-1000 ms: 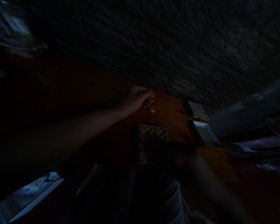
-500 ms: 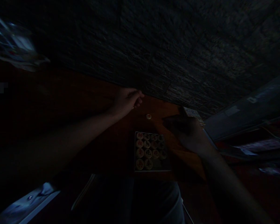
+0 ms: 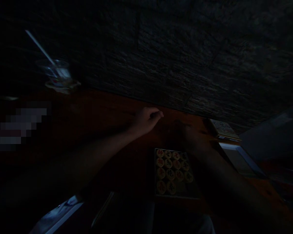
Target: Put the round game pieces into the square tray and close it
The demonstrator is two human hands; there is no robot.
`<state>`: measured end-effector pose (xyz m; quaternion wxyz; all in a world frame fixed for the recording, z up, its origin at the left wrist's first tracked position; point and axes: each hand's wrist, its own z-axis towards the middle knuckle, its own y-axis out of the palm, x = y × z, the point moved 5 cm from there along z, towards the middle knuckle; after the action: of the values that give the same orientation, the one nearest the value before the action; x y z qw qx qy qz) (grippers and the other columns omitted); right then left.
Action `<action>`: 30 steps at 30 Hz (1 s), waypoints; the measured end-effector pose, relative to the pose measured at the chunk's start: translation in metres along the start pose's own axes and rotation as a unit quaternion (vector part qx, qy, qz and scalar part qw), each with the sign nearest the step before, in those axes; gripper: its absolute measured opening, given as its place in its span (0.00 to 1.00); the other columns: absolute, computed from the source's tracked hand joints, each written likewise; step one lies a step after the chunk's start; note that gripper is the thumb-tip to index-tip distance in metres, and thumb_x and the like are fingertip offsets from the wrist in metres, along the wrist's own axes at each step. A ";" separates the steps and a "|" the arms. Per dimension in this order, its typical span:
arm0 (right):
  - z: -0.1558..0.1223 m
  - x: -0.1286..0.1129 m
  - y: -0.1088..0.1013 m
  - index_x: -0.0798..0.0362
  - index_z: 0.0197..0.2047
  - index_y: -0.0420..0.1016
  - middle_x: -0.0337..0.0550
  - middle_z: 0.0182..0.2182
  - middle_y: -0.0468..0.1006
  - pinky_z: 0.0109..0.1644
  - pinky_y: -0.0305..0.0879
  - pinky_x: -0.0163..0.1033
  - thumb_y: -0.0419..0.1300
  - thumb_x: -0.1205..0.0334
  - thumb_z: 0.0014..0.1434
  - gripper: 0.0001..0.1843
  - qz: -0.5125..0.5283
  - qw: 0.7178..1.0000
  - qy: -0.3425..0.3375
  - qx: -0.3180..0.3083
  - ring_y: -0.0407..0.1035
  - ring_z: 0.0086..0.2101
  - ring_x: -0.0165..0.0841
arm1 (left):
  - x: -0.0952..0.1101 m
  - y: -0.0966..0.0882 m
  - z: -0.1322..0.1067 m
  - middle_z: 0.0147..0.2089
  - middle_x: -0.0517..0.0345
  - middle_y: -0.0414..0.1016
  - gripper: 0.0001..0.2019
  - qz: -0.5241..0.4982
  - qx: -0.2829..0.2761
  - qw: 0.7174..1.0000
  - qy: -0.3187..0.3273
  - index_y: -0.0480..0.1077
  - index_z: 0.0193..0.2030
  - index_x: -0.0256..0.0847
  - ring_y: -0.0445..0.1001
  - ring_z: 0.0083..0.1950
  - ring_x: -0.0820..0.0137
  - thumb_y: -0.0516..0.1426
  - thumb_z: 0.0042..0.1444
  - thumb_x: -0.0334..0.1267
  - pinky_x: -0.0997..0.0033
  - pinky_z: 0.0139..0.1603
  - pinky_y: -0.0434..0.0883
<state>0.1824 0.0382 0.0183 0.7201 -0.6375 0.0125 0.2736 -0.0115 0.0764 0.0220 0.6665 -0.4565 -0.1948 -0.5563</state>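
Observation:
In dim light, my left hand (image 3: 147, 119) hovers above the wooden table near the wall, its thumb and fingers curled together. Whatever lies inside that curl is hidden. My right hand (image 3: 189, 133) is a dark, smeared shape to its right, behind the box, and its fingers cannot be made out. Nearer to me, an open shallow box (image 3: 177, 197) holds rows of round Chinese chess pieces (image 3: 170, 174), marked in red and black. One gap shows in its front row. No loose piece is visible on the table between my hands.
A stone wall (image 3: 156, 61) rises behind the table (image 3: 107, 104). At the back left stands a clear glass (image 3: 60, 70) with a straw. To the right lie a patterned box (image 3: 223, 128) and a pale-rimmed tray or lid (image 3: 241, 159). A bright picture-like item (image 3: 60, 213) sits low left.
The view has shifted, so most things appear farther right and lower. My right hand has moved toward my left hand. The loose chess piece between them is no longer visible.

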 end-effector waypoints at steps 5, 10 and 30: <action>-0.010 0.014 -0.012 0.50 0.46 0.79 0.49 0.40 0.85 0.41 0.72 0.43 0.60 0.50 0.70 0.14 0.144 0.985 -0.004 0.092 0.79 0.38 0.41 | 0.000 0.022 -0.008 0.37 0.55 0.81 0.13 -0.147 -0.080 0.983 -0.074 0.79 0.43 0.36 0.76 0.36 0.71 0.63 0.65 0.46 0.71 0.37 0.69; -0.016 0.000 -0.021 0.48 0.54 0.70 0.49 0.42 0.80 0.37 0.72 0.44 0.52 0.39 0.72 0.22 0.195 0.971 0.003 0.141 0.76 0.37 0.40 | 0.010 0.046 -0.017 0.39 0.54 0.80 0.17 -0.321 -0.150 0.923 -0.148 0.78 0.42 0.35 0.77 0.36 0.72 0.72 0.53 0.44 0.71 0.37 0.74; -0.013 -0.005 -0.013 0.51 0.31 0.82 0.49 0.32 0.85 0.36 0.76 0.44 0.73 0.29 0.44 0.31 0.317 0.931 0.134 0.124 0.81 0.34 0.45 | 0.002 0.040 -0.018 0.37 0.54 0.83 0.04 -0.357 -0.090 0.909 -0.197 0.79 0.40 0.33 0.81 0.36 0.72 0.68 0.59 0.28 0.68 0.43 0.80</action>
<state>0.1881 0.0240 0.0297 0.6609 -0.5365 0.3442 0.3961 0.0217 0.0591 -0.0013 0.3281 -0.5147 -0.4210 -0.6709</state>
